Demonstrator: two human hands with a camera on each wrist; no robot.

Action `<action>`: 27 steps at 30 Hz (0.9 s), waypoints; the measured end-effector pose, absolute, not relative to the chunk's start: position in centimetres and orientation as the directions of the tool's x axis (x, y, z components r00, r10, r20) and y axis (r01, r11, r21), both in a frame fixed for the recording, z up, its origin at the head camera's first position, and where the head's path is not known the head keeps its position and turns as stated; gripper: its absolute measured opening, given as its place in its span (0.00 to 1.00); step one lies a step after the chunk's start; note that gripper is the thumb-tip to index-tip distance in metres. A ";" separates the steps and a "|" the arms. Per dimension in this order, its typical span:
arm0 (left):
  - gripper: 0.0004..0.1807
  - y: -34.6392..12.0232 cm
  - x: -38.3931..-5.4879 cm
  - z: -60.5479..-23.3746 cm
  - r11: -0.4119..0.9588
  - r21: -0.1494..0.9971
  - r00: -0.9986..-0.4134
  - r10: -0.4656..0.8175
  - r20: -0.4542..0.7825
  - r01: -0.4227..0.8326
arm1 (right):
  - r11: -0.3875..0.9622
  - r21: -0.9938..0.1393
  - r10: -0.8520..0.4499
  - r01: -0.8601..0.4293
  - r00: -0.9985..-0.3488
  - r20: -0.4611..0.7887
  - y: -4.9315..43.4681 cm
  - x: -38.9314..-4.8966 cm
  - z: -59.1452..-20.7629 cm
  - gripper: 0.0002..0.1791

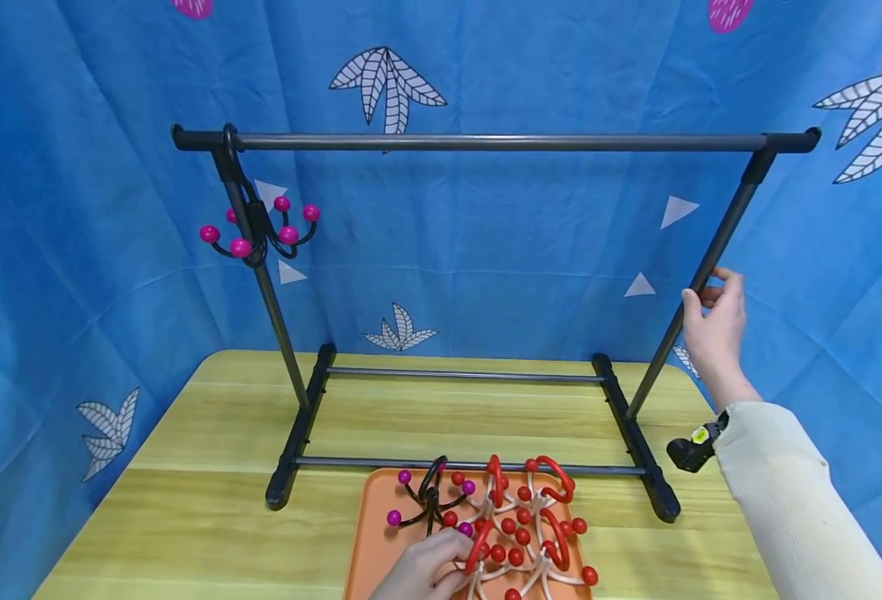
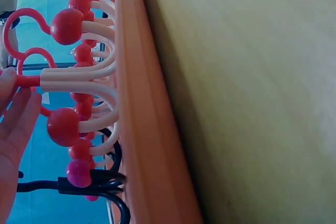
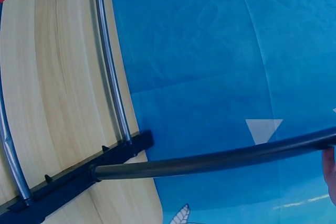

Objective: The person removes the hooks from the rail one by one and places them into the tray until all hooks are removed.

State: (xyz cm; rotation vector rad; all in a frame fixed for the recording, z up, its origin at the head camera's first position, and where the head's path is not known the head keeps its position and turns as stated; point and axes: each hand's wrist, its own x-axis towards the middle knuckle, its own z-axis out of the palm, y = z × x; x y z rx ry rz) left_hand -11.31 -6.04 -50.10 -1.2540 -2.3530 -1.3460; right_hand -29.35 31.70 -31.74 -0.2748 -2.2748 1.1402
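Observation:
My left hand [image 1: 429, 567] pinches the red stem of a white multi-arm hook hanger [image 2: 73, 80] with red ball tips, low over an orange tray [image 1: 369, 533]. Several more white hangers [image 1: 553, 550] with red hooks lie crowded in the tray. Beside them in the tray is a black hanger [image 1: 432, 498] with magenta balls. My right hand [image 1: 717, 329] holds the right post [image 1: 729, 225] of a dark metal rack, thumb at the front and fingers behind. Another black hanger [image 1: 257, 221] with magenta balls hangs at the left end of the top bar [image 1: 486, 142].
The rack's feet [image 1: 294, 454] and two low crossbars [image 1: 463, 375] stand on a wooden table [image 1: 186, 483]. Just in front of the near crossbar sits the tray. A blue patterned curtain [image 1: 486, 275] surrounds the table at the back and sides.

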 end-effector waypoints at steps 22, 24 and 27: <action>0.09 -11.2 -15.3 -39.5 0.475 0.446 -0.630 0.360 0.688 0.758 | 0.625 -0.778 0.417 -0.066 -0.814 0.404 31.6 -29.2 -31.8 0.27; 0.10 -11.9 -16.0 -38.1 0.516 0.394 -0.604 0.341 0.720 0.760 | 0.630 -0.774 0.413 -0.068 -0.815 0.408 31.6 -29.2 -31.8 0.27; 0.10 -12.9 -16.7 -35.9 0.567 0.331 -0.575 0.326 0.751 0.754 | 0.644 -0.761 0.398 -0.079 -0.815 0.422 31.6 -29.2 -31.8 0.27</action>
